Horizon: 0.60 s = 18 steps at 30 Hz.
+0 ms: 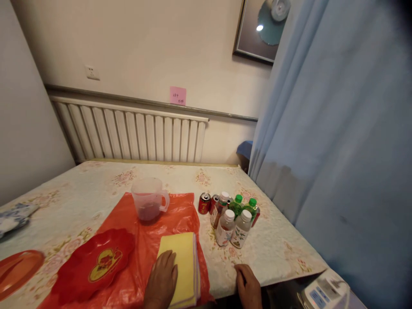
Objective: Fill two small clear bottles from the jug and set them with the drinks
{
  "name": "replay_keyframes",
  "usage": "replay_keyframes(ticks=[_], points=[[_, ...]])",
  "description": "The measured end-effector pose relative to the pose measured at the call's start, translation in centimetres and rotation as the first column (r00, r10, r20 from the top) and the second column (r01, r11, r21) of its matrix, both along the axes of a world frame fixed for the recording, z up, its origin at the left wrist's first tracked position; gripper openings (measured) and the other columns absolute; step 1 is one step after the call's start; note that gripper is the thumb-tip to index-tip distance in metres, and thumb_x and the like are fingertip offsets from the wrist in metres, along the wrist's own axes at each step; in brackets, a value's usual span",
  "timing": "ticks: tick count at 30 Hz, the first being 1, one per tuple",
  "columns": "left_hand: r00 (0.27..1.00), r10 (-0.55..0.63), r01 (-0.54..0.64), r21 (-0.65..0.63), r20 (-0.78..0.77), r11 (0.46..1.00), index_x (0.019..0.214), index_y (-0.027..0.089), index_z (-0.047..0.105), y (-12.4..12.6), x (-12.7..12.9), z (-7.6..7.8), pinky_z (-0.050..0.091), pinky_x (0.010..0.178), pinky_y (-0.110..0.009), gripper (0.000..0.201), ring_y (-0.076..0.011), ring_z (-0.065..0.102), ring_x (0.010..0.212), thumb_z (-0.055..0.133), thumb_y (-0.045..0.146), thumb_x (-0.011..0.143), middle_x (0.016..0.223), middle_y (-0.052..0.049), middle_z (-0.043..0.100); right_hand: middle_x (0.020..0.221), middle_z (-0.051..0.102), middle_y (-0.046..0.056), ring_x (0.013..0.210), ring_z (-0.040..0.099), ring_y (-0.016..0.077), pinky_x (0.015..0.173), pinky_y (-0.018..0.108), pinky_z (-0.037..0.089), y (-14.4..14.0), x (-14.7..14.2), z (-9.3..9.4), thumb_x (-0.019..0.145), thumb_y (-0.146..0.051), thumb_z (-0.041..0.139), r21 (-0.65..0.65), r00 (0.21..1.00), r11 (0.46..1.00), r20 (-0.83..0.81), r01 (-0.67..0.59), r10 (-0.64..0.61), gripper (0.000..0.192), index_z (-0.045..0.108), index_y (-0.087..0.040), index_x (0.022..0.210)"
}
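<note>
My left hand [161, 279] lies on a folded yellow cloth [182, 259], fingers fairly straight and resting on its surface. At the table's front edge, my right hand [248, 285] is loosely curled, and nothing shows in it. The cloth sits on a red plastic sheet [154, 234]. Left of it is a red scalloped tray [96, 262] with a gold pattern. Behind the cloth stands a translucent measuring jug [148, 201] with dark liquid. Beyond my right hand, white-capped bottles [240, 234], green-capped bottles [237, 207] and red cans [204, 204] stand grouped.
A flowered tablecloth [180, 176] covers the table. An orange-red round item [19, 270] and a blue-and-white cloth bundle [16, 219] lie at the left. A blue curtain [337, 128] hangs along the right, above a white device [325, 292]. The radiator [144, 133] stands behind the table.
</note>
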<state>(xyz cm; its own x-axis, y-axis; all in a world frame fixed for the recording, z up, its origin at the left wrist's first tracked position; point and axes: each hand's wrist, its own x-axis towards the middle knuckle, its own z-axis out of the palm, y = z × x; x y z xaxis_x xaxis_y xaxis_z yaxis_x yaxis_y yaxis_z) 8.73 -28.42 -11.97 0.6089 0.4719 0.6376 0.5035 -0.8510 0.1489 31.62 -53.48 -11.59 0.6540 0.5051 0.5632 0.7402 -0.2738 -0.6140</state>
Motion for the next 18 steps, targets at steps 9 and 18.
replay_keyframes(ticks=[9, 18], points=[[1.000, 0.020, -0.020, -0.007, -0.006, 1.000, 0.118, 0.019, 0.063, -0.11, -0.02, 0.26, 0.051, 0.097, -0.041, 0.032, -0.0241, 0.061, 0.116, 0.045, 0.025, 0.092, 0.122, -0.009, 0.068, 0.088, 0.073, 0.009, 0.083, 0.071, 0.0208, 0.077, 0.029, 0.058, 0.05, -0.07, 0.26, 0.091, -0.028, 0.046, 0.024, 1.000, 1.000, -0.015, 0.001, -0.001, 0.025, 0.070, -0.020, 0.089], [1.000, 0.008, -0.008, -0.037, 0.002, 0.999, 0.118, 0.018, 0.063, -0.23, -0.09, 0.16, 0.050, 0.099, -0.042, 0.032, -0.0250, 0.060, 0.117, 0.046, 0.025, 0.092, 0.122, -0.010, 0.068, 0.089, 0.073, 0.009, 0.084, 0.071, 0.0213, 0.077, 0.030, 0.057, 0.01, -0.06, 0.16, 0.091, -0.027, 0.046, 0.005, 1.000, 1.000, -0.020, -0.012, 0.012, 0.025, 0.070, -0.020, 0.090]])
